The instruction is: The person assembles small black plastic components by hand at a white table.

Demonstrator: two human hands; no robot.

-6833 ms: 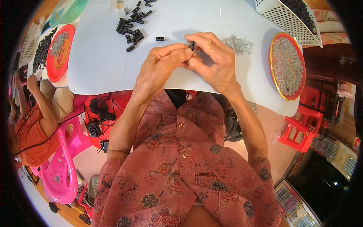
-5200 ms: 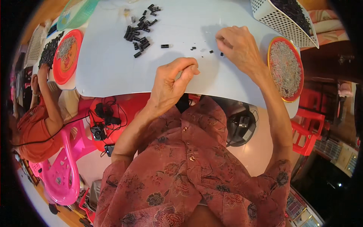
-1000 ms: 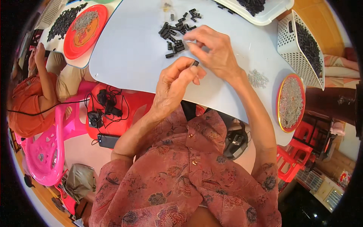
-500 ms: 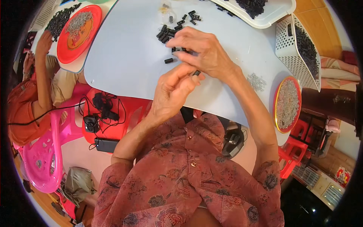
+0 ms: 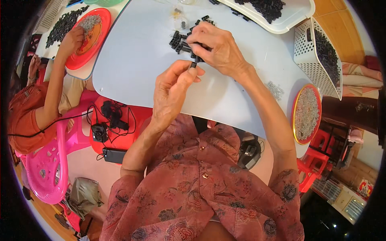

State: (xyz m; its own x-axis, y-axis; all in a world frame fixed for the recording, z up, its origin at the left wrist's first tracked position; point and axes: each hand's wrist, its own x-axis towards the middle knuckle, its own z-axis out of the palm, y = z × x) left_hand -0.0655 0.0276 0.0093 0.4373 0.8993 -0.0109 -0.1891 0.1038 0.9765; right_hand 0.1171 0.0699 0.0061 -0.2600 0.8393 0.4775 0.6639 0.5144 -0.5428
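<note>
My left hand (image 5: pixel 172 86) is raised over the table's near edge, thumb and fingers pinched on a small black plastic cylinder (image 5: pixel 193 65). My right hand (image 5: pixel 217 50) reaches over a loose pile of similar black cylinders (image 5: pixel 176 41), its fingers bent and drawn together at the pile's near right side. Whatever lies between its fingertips is too small to make out. Some of the pile is hidden behind the right hand. A small clear plastic bag (image 5: pixel 179 22) lies just beyond the pile.
At the right stand a white perforated basket (image 5: pixel 302 46) of black pieces and a red, gold-rimmed plate (image 5: pixel 294 120) of small metal springs. Loose springs (image 5: pixel 274 90) lie nearby. A white tray (image 5: pixel 281 29) sits at the back. On the left, another person's hand (image 5: pixel 73 42) is over a red plate (image 5: pixel 103 34).
My left hand has moved left and slightly up with the black cylinder. My right hand has closed its fingers at the pile. The other person's hand has moved onto the red plate.
</note>
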